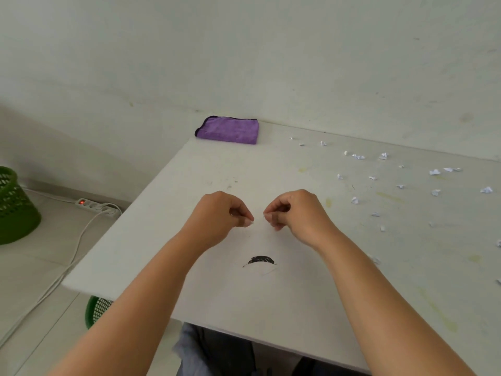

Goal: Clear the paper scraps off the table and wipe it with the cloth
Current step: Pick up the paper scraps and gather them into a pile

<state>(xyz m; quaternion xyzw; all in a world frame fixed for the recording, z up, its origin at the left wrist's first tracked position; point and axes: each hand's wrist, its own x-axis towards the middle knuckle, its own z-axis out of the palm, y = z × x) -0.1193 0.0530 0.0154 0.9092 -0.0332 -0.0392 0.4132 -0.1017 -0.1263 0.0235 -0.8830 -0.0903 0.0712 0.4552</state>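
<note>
Both forearms are extended from the lower edge of the view, at 7 o'clock and 5 o'clock, and are angled inward so that the hands meet near the centre of the table [151, 240]. The left hand [219, 215] is held knuckles up with the wrist slightly raised; its fingers are curled under and the thumb is pressed against the fingertips in a pinch. The right hand [294, 213] is held in a mirrored pose, fingers curled and thumb against the fingertips. The two pinches are directed toward each other and are separated by a narrow gap. Something small and pale appears to be held at the left fingertips; what it is cannot be determined. Whether anything is held in the right pinch cannot be determined.

The paper scraps [401, 180] are scattered over the table from 1 o'clock to 3 o'clock, well apart from both hands. The cloth [227, 130], purple and folded, is located at 12 o'clock, at the far edge of the table against the wall. A black mark [260, 260] is visible on the tabletop just nearer than the hands, at 6 o'clock from them.

On the floor, a green basket [16, 210] is seen at 9 o'clock, with a power strip [95, 204] and its cable beside it. A second green basket [97, 310] is partly hidden beneath the near left table edge.
</note>
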